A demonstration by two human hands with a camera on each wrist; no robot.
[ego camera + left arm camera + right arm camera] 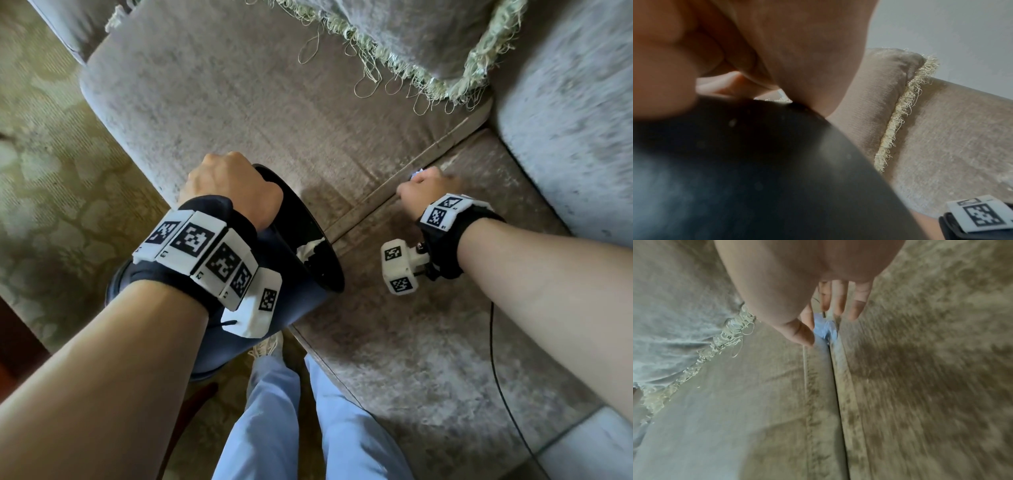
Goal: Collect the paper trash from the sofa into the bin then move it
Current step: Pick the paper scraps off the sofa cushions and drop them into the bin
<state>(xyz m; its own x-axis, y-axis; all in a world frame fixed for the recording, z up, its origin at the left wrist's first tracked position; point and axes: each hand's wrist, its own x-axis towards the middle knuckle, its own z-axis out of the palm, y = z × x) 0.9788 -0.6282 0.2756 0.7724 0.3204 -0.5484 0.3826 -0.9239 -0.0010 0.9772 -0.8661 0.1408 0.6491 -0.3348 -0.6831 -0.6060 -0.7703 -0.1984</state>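
My left hand (233,188) grips the rim of a black bin (305,308) that is tilted against the front edge of the sofa seat (239,102). Seen from the left wrist, the bin (777,162) fills the lower frame under my palm (797,48). A small pale crumpled paper (416,174) sits in the seam between two seat cushions. My right hand (424,186) is over it. From the right wrist, that hand (818,319) has straight fingers (838,301) pointing down at the paper (825,331), with the thumb beside it. The view is blurred.
A fringed cushion (394,34) lies at the back of the seat. The sofa's padded back (565,120) rises at the right. Patterned carpet (41,171) covers the floor to the left. My legs in light blue trousers (274,411) stand at the sofa front. A black cable (493,359) trails across the right cushion.
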